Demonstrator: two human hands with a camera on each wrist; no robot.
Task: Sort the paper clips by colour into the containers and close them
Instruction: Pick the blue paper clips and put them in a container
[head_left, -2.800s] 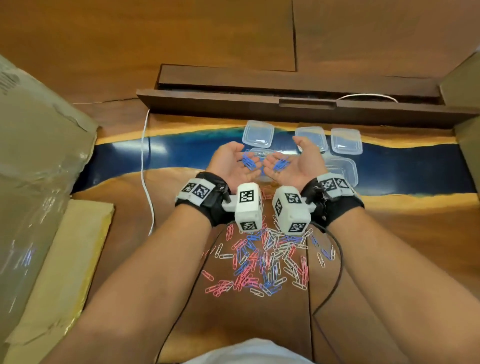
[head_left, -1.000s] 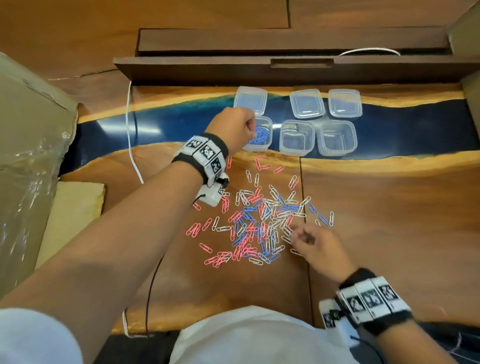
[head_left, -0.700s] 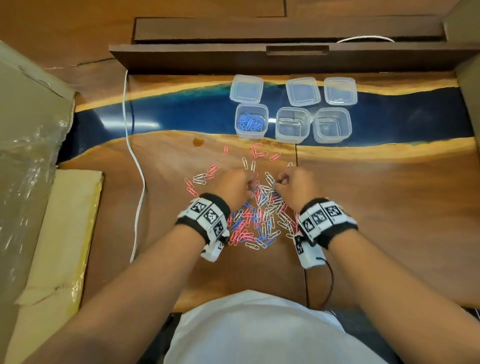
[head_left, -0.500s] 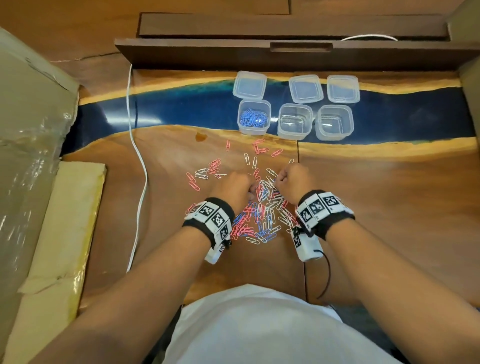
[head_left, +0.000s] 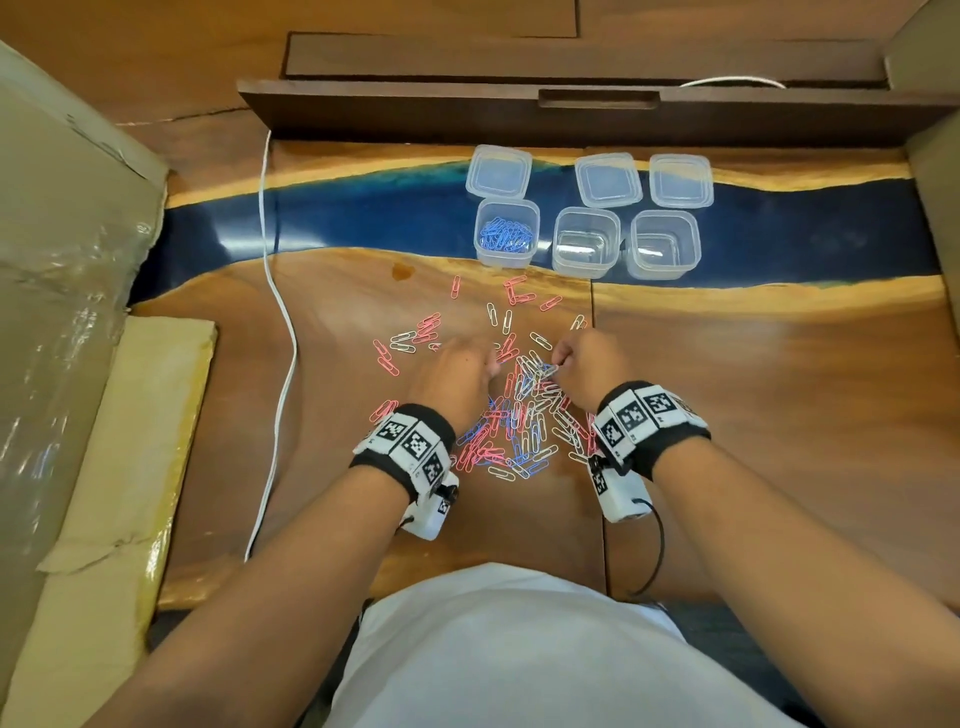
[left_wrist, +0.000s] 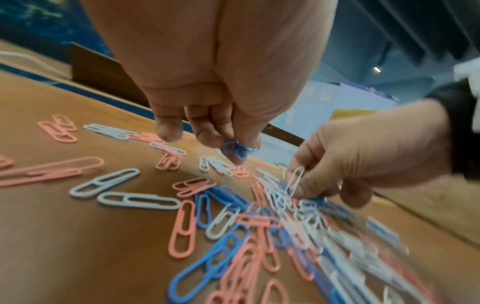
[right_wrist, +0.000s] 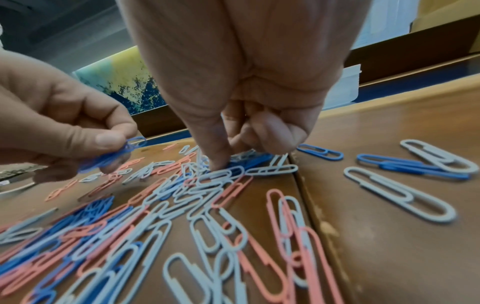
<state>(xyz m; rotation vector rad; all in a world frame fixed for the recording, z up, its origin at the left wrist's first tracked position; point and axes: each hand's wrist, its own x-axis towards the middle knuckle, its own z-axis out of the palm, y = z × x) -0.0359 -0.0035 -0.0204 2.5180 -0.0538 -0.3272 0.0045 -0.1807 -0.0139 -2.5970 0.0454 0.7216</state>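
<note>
Wooden table (head_left: 753, 395) with a blue resin band across it: it carries everything listed below.

Cardboard box (head_left: 62, 270), large, at your left edge; white cable (head_left: 280, 322) trailing beside it.

Containers, three, clear plastic, in a row on the blue band. The left container (head_left: 507, 233) holds blue clips; the middle container (head_left: 586, 242) and the right container (head_left: 664, 244) show no clips. Three lids (head_left: 607, 180) lie just behind them, all off.

Paper clip pile (head_left: 524, 421), pink, white and blue mixed, on the wood between your wrists, with strays scattered toward the containers.

Change since a second ago: your left hand (head_left: 457, 376) has come back from the left container to the pile, and your right hand (head_left: 589, 366) has moved up to the pile's far edge; over the last half second both have stayed there.

Left hand: fingers (left_wrist: 205, 131) curled down, thumb and fingertips pinching a small bunch of blue clips (left_wrist: 233, 149) just above the table.

Right hand: fingers (right_wrist: 270, 131) curled, thumb tip pressed into the heap, pinching a white clip (left_wrist: 293, 181) that stands upright against the fingertips; whether more clips sit in the palm, you cannot tell from these views.
</note>
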